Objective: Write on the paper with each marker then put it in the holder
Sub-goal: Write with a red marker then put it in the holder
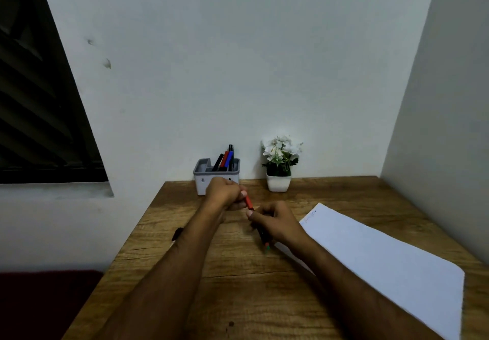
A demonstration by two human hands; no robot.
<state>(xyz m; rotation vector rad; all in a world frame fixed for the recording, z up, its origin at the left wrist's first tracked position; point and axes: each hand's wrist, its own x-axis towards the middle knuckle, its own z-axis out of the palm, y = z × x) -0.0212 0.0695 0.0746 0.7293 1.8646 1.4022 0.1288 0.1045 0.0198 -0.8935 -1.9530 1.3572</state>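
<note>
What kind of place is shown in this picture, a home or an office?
Probably a small study corner in a home, though I cannot be sure. A wooden desk stands against a plain wall, with a marker holder, a small potted plant and a paper.

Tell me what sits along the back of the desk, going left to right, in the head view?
Grey plastic marker holder with markers standing in it → small white pot of white flowers → far corner of the white paper sheet.

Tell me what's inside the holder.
The holder has markers standing in its back right compartment: black, red and blue ones. Its left compartment shows nothing. The left hand covers part of its front; the markers' lower ends are hidden.
</note>
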